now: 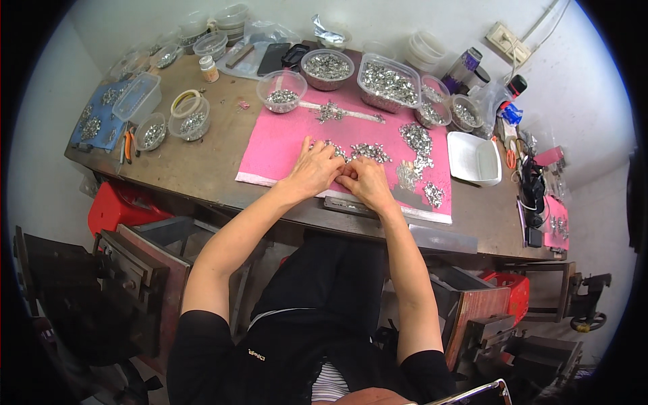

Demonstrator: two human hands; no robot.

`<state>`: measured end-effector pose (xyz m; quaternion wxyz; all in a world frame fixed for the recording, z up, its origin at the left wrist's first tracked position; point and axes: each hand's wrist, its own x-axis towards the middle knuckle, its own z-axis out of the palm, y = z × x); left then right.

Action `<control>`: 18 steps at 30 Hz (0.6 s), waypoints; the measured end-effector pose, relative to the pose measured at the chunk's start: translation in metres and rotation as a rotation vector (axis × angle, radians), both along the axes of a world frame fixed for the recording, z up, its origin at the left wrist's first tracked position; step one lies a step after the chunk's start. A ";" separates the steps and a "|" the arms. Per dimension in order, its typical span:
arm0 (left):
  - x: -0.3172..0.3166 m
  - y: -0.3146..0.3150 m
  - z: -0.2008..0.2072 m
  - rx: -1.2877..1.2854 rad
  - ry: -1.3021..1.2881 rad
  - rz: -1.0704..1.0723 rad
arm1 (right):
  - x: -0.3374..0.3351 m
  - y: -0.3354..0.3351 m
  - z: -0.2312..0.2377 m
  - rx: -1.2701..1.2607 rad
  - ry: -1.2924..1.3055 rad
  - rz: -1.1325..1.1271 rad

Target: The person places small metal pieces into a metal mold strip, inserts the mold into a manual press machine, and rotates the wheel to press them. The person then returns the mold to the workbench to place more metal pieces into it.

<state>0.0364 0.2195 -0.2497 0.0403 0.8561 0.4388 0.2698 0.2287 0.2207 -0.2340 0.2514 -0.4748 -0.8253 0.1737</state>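
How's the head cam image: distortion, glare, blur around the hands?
Head view: strong fisheye, the desk bows along its front edge, corners go black; bluish fringe at the upper-right rim; silver pieces glint on the pink mat, hard to tell apart; left hand and right hand look fairly sharp, but anything between their fingertips is hidden.

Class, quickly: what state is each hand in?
Left hand: fingers bent by silvery pieces; grip cannot be told.
Right hand: fingers curled; whether it holds anything cannot be told.
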 end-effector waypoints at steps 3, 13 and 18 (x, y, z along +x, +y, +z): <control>-0.001 0.001 0.003 -0.038 0.023 0.006 | -0.003 0.002 0.001 -0.134 -0.033 -0.028; -0.002 -0.002 0.002 -0.062 -0.001 -0.021 | 0.021 -0.017 0.007 -0.017 0.030 0.003; 0.003 0.001 -0.007 0.174 0.052 -0.027 | 0.041 -0.049 0.017 -0.045 0.258 -0.038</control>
